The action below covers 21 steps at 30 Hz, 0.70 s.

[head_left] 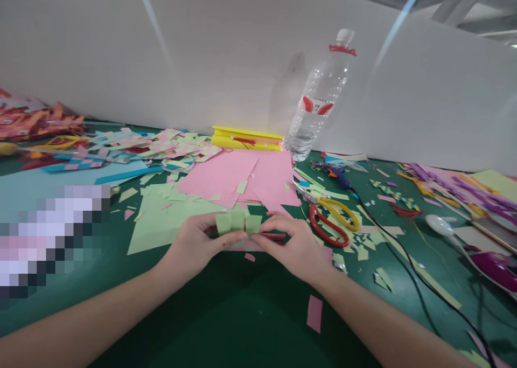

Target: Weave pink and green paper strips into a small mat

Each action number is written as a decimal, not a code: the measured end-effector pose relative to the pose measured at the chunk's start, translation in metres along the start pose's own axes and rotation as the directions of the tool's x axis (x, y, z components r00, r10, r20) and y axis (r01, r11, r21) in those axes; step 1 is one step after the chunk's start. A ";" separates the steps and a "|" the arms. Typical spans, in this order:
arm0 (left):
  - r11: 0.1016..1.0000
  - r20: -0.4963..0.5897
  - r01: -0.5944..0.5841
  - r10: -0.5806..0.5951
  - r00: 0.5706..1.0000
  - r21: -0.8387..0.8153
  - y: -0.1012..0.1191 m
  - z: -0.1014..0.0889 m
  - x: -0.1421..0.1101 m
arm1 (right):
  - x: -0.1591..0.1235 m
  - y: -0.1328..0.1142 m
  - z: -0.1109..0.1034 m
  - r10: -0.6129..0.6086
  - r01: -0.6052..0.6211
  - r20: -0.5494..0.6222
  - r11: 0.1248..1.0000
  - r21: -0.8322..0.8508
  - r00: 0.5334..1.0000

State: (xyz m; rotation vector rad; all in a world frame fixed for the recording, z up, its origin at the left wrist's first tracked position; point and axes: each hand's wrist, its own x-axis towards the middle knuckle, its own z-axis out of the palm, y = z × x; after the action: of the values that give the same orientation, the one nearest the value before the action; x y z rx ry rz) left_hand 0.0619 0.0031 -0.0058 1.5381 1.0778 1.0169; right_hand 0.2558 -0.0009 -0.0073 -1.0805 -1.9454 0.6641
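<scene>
Light green paper strips (237, 221) stand side by side between my hands, just above the table's near middle. My left hand (196, 240) pinches them from the left, thumb in front and the other fingers behind. My right hand (297, 245) is closed at the right end of the same strips, thumb and forefinger together. A narrow dark pink strip (277, 237) shows between its fingers. How the green and pink strips join is hidden by my fingers. Behind my hands lie pink paper sheets (218, 176) and a light green sheet (157, 225).
Scissors (329, 233) with red and yellow handles lie right of my hands, among paper scraps. Beyond stand a water bottle (313, 109) and a blue glue gun (337, 175). Its black cord crosses the right side. A purple-and-white tool (490, 268) lies far right.
</scene>
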 end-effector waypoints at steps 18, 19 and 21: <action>0.967 -0.102 -0.029 0.056 0.993 0.255 -0.002 -0.007 -0.003 | 0.001 -0.002 -0.010 0.115 -0.115 -0.028 0.993 0.027 0.993; 0.969 -0.077 -0.038 0.059 0.995 0.244 -0.002 -0.007 -0.004 | 0.000 -0.004 -0.009 0.104 -0.104 -0.011 0.994 0.013 0.994; 0.976 -0.028 -0.051 0.059 0.998 0.211 -0.002 -0.005 -0.005 | -0.001 -0.006 -0.008 0.070 -0.070 0.020 0.998 0.008 0.997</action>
State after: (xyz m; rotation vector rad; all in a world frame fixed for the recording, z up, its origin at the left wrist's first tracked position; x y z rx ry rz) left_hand 0.0554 -0.0001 -0.0070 1.7337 1.2037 0.9947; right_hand 0.2605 -0.0040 0.0009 -1.1450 -1.9269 0.7231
